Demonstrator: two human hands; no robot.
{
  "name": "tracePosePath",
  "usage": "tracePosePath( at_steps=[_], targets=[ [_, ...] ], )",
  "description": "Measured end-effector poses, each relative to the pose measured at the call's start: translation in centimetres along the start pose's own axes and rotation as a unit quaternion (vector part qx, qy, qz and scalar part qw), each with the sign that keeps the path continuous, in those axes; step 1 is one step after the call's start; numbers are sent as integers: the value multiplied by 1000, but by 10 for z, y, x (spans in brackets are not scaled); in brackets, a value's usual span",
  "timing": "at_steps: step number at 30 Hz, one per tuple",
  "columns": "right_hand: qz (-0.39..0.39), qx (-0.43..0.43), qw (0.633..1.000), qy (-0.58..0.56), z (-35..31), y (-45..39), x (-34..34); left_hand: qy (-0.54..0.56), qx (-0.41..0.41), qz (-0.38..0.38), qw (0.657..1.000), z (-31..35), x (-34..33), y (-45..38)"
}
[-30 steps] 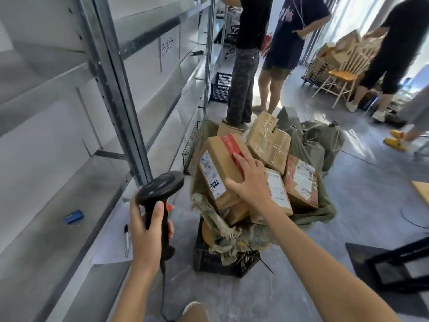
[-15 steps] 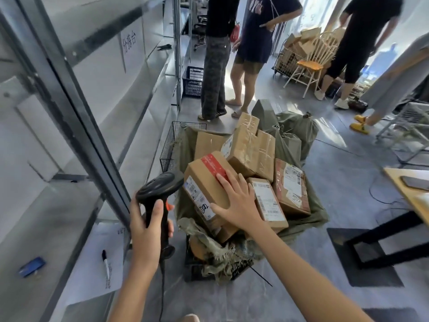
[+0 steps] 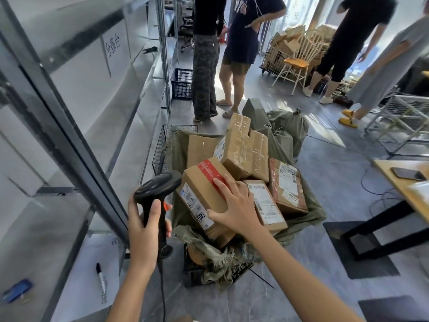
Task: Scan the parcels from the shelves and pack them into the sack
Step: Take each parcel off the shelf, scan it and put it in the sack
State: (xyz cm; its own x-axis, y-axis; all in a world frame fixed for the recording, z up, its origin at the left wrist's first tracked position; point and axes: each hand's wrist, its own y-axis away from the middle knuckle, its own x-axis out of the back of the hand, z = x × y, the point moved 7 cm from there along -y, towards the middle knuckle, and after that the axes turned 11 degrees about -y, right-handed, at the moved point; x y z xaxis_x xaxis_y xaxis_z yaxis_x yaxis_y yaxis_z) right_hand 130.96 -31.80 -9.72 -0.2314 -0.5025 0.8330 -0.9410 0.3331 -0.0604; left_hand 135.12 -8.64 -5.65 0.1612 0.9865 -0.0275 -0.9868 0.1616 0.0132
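The right hand (image 3: 234,209) has stayed on the red-taped parcel (image 3: 204,194), fingers spread flat over its top, thumb at the near edge; it sits seated in the green sack (image 3: 311,212), so this 1 looks packed. The left hand (image 3: 146,231) still grips the scanner (image 3: 157,189). Left of those fingers run bare metal shelves (image 3: 76,126); beyond, 4 people stand on grey floor (image 3: 325,187).
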Motion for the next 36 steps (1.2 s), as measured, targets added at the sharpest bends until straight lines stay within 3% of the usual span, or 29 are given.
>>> tracePosePath(
  at_steps=[13,20,36],
  targets=[
    [77,-37,996,-24,-5,14,-7,3,8,-4,1000,-10,5,-8],
    [2,-30,998,-49,6,1,1,-3,15,-10,1000,-17,5,-9],
    [-1,-9,1000,17,-7,9,-1,6,18,16,1000,-23,1,2]
  ],
)
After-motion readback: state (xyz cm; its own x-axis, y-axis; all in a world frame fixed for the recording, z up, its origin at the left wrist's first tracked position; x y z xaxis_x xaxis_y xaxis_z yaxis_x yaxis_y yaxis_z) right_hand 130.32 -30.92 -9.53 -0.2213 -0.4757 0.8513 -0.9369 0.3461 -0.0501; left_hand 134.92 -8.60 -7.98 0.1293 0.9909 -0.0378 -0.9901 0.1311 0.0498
